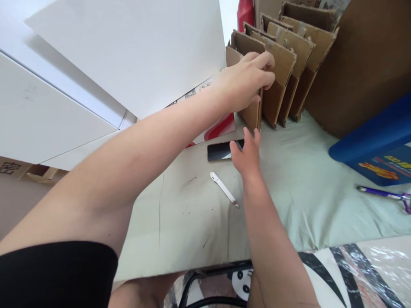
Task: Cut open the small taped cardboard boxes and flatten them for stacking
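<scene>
My left hand reaches across the table, its fingers curled over the upper edge of the nearest brown cardboard piece. That piece stands upright at the left end of a row of several similar pieces; my fingertips are partly hidden. Below it, my right hand has its thumb and fingers apart, close to the cardboard's lower edge. A dark phone lies flat, partly covered by my right hand. Nearer to me rests a slim white utility knife.
White panels stand at the left, with a red-and-white printed box behind my forearm. To the right are a blue container and a purple pen. A red bottle stands behind the cardboard. Pale green cloth covers the table.
</scene>
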### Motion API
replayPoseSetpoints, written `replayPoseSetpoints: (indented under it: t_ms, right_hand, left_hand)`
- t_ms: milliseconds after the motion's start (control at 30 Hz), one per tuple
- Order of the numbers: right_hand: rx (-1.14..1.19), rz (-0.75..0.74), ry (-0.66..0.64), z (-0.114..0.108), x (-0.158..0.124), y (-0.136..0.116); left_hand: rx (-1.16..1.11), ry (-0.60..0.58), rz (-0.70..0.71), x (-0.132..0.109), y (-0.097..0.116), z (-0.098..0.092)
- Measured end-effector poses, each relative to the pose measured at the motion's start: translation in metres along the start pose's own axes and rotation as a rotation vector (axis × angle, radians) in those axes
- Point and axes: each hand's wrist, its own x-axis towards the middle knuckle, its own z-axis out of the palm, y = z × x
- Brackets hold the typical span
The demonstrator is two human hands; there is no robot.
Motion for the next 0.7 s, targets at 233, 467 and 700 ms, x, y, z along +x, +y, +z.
replayPoseSetpoints:
  t_ms: [233,467,700]
  right_hand:
    - [0.002,0.057,-0.033,-0.006,-0.001,-0.007]
    - [0.041,0.036,-0.022,-0.006,-0.006,-0.008]
    - [0.006,-0.012,0.034,-0.003,-0.008,-0.006]
  left_hand:
    - [0.007,0.055,-0.030,-0.004,0.005,0.007]
    - [-0.117,0.186,-0.047,-0.030,0.016,0.002]
    - [-0.488,0.290,-0.246,-0.148,0.039,0.027]
